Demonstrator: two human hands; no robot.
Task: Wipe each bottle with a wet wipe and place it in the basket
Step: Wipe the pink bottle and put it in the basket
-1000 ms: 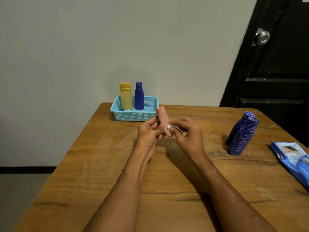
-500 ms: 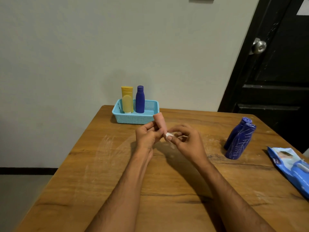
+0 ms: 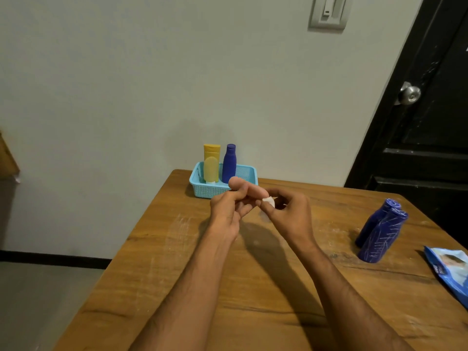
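Note:
My left hand (image 3: 226, 211) grips a small pink bottle (image 3: 236, 184) that lies nearly level above the table, its far end pointing at the basket. My right hand (image 3: 288, 214) pinches a small white wet wipe (image 3: 269, 201) against the bottle's near end. A light blue basket (image 3: 202, 190) stands at the table's far edge by the wall. Inside it stand a yellow bottle (image 3: 211, 163) and a dark blue bottle (image 3: 229, 163), both upright. Two dark blue bottles (image 3: 379, 236) with pale streaks stand close together at the right.
A blue wet wipe pack (image 3: 450, 269) lies at the table's right edge. The wooden table (image 3: 253, 287) shows pale smears. A black door with a metal knob (image 3: 409, 93) stands on the right, and a wall switch (image 3: 328, 12) is above.
The pink bottle has tipped from leaning upright to nearly level. The view has tilted upward, so hands and table sit lower in the frame and the wall switch shows.

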